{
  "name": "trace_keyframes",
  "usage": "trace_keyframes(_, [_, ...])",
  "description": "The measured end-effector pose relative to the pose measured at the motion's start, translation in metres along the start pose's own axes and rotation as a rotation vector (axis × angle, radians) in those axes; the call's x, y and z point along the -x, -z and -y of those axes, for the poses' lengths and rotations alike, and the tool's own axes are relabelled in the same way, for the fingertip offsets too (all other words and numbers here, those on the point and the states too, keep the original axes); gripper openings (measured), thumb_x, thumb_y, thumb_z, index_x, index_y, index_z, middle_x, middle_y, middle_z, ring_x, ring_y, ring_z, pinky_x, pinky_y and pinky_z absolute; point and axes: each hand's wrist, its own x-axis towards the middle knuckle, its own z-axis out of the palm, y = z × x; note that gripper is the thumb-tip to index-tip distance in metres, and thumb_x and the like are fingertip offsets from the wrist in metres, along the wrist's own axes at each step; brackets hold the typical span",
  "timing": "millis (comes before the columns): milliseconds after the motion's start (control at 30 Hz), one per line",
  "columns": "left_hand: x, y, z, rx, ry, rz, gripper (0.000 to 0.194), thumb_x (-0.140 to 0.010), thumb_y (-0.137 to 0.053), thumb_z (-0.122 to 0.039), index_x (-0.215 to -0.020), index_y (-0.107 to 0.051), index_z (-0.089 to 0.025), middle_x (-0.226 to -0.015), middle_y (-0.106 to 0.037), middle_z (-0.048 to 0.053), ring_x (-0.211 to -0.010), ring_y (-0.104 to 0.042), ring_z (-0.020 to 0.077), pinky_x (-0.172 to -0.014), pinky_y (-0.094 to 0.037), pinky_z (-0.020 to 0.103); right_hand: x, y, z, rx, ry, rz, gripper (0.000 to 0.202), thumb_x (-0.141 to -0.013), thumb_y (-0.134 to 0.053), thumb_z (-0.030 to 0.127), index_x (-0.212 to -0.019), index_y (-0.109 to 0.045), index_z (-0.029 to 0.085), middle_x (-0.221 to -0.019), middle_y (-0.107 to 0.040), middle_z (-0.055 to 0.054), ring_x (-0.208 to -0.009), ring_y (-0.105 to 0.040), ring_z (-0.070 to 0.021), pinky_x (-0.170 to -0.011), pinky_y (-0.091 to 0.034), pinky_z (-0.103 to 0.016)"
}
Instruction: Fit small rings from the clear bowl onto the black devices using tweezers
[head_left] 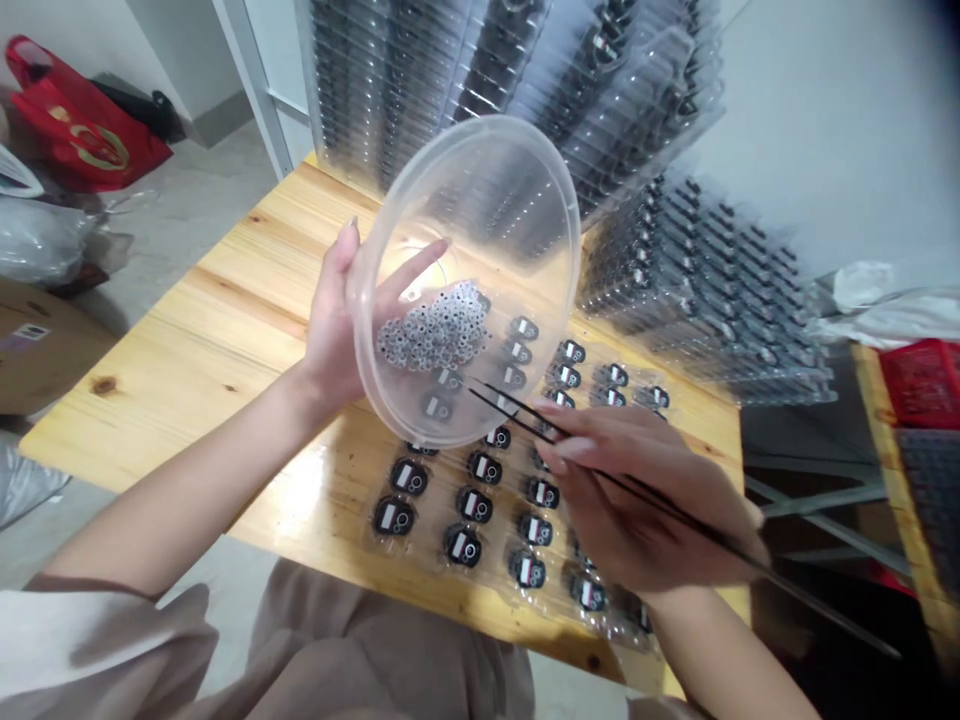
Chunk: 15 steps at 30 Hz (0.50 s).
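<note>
A clear plastic tub [465, 430] is tilted toward me above the table, held from below and the left by my left hand [337, 310], whose fingers show through its wall. Inside, many small silvery ring-like parts [442, 330] lie in a heap. My right hand [637, 490] grips black tweezers [525, 410]; their tips are slightly apart, near the tub's lower right rim, and I see nothing between them. Beneath both hands lies a clear blister tray [442, 490] with rows of small black parts [476, 505], each with a white rectangle and a ring. The tub covers part of the tray.
Tall stacks of clear trays [420, 90] stand at the back of the wooden table [247, 290], with a lower tray stack [712, 270] at the right. On the floor at left are a red bag [82, 130] and a cardboard box [45, 350]. A red basket [922, 380] sits far right.
</note>
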Motion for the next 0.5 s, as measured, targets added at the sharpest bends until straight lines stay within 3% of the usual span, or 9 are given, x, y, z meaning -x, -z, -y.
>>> trace_keyframes(67, [0.001, 0.000, 0.004, -0.013, -0.011, 0.001, 0.078, -0.079, -0.033, -0.074, -0.135, -0.046, -0.022, -0.113, -0.066, 0.011, -0.124, -0.047, 0.0419, -0.100, -0.035, 0.063, -0.006, -0.012, -0.002, -0.012, 0.082, -0.071, 0.026, -0.079, -0.060, 0.003, -0.098, -0.060, 0.021, -0.090, -0.073, -0.004, -0.084, -0.071, -0.0172, -0.074, -0.060, -0.029])
trace_keyframes(300, [0.000, 0.008, 0.016, -0.055, -0.079, 0.130, 0.073, -0.071, -0.059, -0.062, -0.131, -0.051, -0.021, -0.116, -0.067, 0.011, -0.119, -0.054, 0.0391, -0.093, -0.046, 0.047, -0.011, -0.026, -0.006, 0.061, 0.217, 0.032, 0.030, -0.081, -0.056, -0.001, -0.106, -0.058, 0.016, -0.097, -0.073, -0.010, -0.094, -0.068, -0.0170, -0.077, -0.059, -0.028])
trace_keyframes(500, [-0.001, 0.009, 0.016, -0.040, -0.092, 0.127, 0.072, -0.074, -0.054, -0.067, -0.129, -0.053, -0.020, -0.112, -0.067, 0.011, -0.118, -0.054, 0.0383, -0.086, -0.049, 0.042, -0.013, -0.028, -0.005, 0.098, 0.197, 0.029, 0.029, -0.081, -0.056, -0.002, -0.103, -0.058, 0.016, -0.095, -0.073, -0.009, -0.093, -0.068, -0.0151, -0.081, -0.059, -0.025])
